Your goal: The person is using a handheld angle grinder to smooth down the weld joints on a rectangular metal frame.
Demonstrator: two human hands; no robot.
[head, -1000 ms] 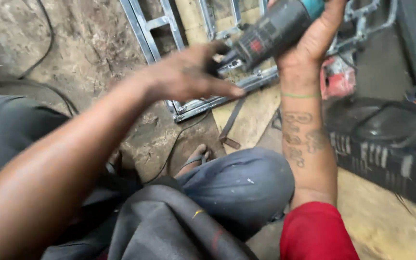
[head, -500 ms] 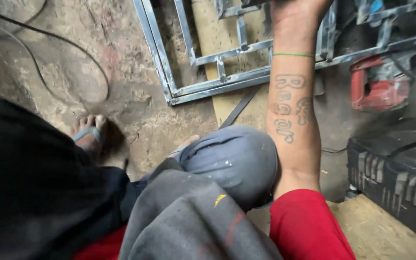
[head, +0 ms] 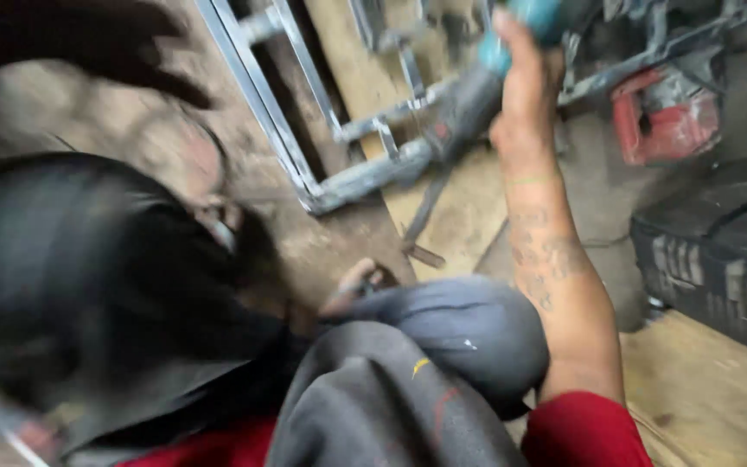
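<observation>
My right hand (head: 520,95) is closed around the teal-and-grey power tool (head: 486,82), held over the metal frame (head: 365,173) far ahead of my knee; next I must steady it against the bar.

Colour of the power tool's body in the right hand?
Teal power tool, gripped by the right hand; head view.

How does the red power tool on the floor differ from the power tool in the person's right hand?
The red tool lies on the floor, untouched; the other power tool is held up by the right hand over the metal frame. The lying tool is red and boxy; the held tool is dark grey with a teal end, long and slim. The lying tool sits right of the forearm; the held tool is tilted toward the frame. Both look worn and dusty.
</observation>
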